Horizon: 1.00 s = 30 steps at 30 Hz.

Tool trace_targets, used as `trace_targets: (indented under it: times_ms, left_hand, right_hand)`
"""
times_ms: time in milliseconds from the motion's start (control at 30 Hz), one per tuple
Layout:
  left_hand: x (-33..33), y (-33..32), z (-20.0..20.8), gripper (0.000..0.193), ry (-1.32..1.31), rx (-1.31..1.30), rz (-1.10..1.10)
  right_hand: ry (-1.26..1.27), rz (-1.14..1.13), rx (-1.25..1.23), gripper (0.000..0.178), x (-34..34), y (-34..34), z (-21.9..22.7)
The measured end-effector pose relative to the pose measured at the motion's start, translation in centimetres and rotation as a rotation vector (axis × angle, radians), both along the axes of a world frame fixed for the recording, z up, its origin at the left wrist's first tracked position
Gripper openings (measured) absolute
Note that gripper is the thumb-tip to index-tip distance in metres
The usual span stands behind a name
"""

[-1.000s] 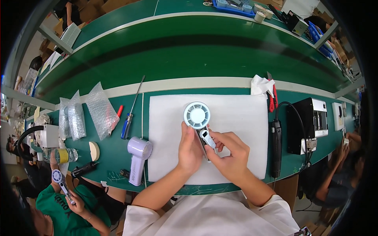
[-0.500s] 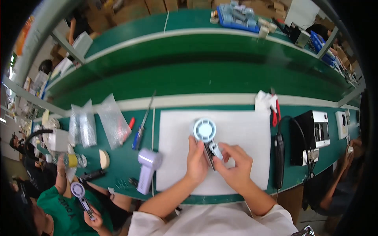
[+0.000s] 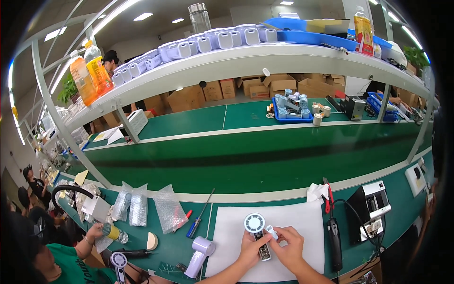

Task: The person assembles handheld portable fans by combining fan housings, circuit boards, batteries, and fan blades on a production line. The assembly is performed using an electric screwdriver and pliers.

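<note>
fan: a small handheld fan [image 3: 256,230] with a round white grille head and a slim handle, low in the frame just right of centre, over the white mat [image 3: 302,222]
left hand: the left hand [image 3: 249,247] is closed round the fan's handle from the left, thumb on top
right hand: the right hand [image 3: 287,242] pinches a small pale blue part [image 3: 271,231] between thumb and forefinger, just beside the handle; whether the part touches the fan cannot be told
weight: looks light, a thin plastic shell, easy to hold in one hand
stiffness: likely rigid but not tough; the grille ribs and an opened handle would crack or flex under a hard squeeze
surface: smooth plastic, probably a little slippery, so a wrap grip suits it better than a fingertip pinch
where to hold: the handle's mid-length, as the left hand does now; keep off the grille and the exposed dark strip along the handle
long axis: runs from head to handle, nearly up and down in the frame, leaning slightly right toward the bottom
pointing: head toward the top of the frame, away from the person; grille face turned up to the camera
nearby: a lilac fan [image 3: 200,254] lies to the lower left on the green bench; a blue screwdriver [image 3: 195,227] lies further left; a black tool [image 3: 334,241] lies at the mat's right edge
</note>
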<state>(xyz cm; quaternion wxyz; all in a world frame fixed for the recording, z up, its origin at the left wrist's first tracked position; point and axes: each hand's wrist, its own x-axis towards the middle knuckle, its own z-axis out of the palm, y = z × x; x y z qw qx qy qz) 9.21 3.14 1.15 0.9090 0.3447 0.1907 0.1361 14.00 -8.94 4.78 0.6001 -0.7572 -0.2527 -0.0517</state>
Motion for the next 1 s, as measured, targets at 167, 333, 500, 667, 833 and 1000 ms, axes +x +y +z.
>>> trace_targets:
  times_ms: [167,333,500,667,833,1000]
  left_hand:
    - [0.1,0.4,0.6,0.048,0.045,-0.001,0.026]
    - [0.2,1.0,1.7,0.037,0.060,-0.006,0.093]
    - [0.2,1.8,2.7,0.036,0.007,-0.032,0.064]
    - [-0.3,2.0,2.3,0.041,-0.015,-0.060,0.034]
    - [-0.5,1.9,2.5,0.051,-0.101,-0.069,0.006]
    - [-0.5,2.0,1.8,0.061,-0.206,-0.100,0.001]
  right_hand:
    - [-0.018,-0.006,-0.016,0.030,0.1,0.4,0.7]
    - [-0.072,-0.011,-0.064,0.030,0.1,1.6,1.3]
    - [-0.075,0.006,-0.080,0.033,0.3,2.5,1.5]
    - [-0.094,0.007,-0.074,0.035,0.0,2.6,1.4]
    - [-0.047,0.006,-0.046,0.035,-0.2,2.5,1.8]
    - [-0.137,0.042,-0.091,0.035,-0.9,2.5,2.2]
